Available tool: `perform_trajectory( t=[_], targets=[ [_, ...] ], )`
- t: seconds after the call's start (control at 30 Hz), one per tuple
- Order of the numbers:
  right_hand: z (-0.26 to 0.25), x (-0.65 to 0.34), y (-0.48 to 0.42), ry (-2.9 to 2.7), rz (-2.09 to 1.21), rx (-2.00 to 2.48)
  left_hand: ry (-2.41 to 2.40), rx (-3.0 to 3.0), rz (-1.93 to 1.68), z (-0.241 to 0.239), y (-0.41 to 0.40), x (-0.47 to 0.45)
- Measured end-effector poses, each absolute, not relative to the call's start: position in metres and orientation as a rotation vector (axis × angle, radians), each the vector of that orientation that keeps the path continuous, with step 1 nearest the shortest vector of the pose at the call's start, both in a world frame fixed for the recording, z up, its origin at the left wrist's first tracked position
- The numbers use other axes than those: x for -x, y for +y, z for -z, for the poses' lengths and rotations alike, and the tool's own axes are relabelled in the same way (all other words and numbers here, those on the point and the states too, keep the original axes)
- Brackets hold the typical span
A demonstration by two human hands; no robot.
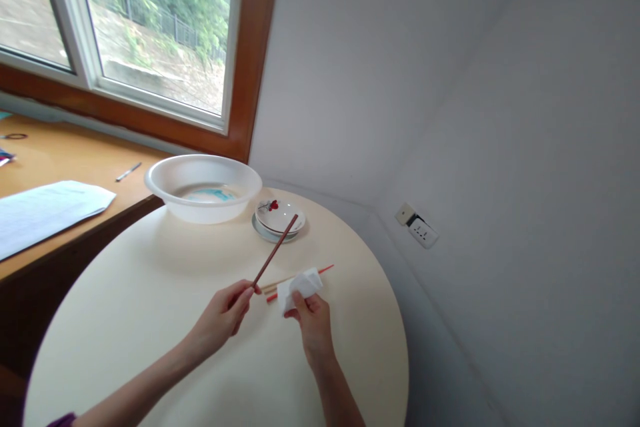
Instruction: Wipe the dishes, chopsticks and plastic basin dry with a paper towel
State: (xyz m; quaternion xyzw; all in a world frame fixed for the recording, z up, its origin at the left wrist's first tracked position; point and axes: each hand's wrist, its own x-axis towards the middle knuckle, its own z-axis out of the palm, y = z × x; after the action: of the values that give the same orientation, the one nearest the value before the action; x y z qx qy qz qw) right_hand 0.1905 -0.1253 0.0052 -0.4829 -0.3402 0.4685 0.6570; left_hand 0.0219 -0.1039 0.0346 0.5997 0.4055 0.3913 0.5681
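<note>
My left hand (pixel 225 312) is closed on one end of a dark brown chopstick (pixel 274 252), which slants up and to the right, its far end in front of the bowl. In my right hand (pixel 312 321) a folded white tissue (pixel 299 288) is pinched between thumb and fingers, apart from that chopstick. Beneath the tissue, several other sticks lie on the table, some pale wooden ones (pixel 278 281) and a red-tipped one (pixel 326 269); the tissue hides their middles. Beyond them a white bowl (pixel 280 215) with a red flower pattern rests on other dishware.
The round cream table (pixel 125 320) fills the lower view. A translucent plastic basin (pixel 167 203) stands at its back edge. On the wooden desk (pixel 65 147) at left lie papers (pixel 53 210) and a pen (pixel 129 171). A wall socket (pixel 423 232) is at right, a window above left.
</note>
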Motion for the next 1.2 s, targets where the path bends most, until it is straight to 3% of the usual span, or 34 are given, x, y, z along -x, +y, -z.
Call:
perform_trajectory(
  t=[0.53,0.8,1.2],
  targets=[
    [-0.011,-0.158,-0.136,-0.779,-1.282,0.927,0.885,-1.515,-0.547,-0.024,-0.123,-0.032],
    [-0.011,-0.149,-0.139,-0.721,-1.420,0.865,0.890,-1.285,-0.650,-0.027,-0.125,-0.032],
    [-0.024,-0.140,-0.137,-0.799,-1.367,0.857,0.888,-1.281,-0.642,-0.022,-0.133,-0.033]
  ],
)
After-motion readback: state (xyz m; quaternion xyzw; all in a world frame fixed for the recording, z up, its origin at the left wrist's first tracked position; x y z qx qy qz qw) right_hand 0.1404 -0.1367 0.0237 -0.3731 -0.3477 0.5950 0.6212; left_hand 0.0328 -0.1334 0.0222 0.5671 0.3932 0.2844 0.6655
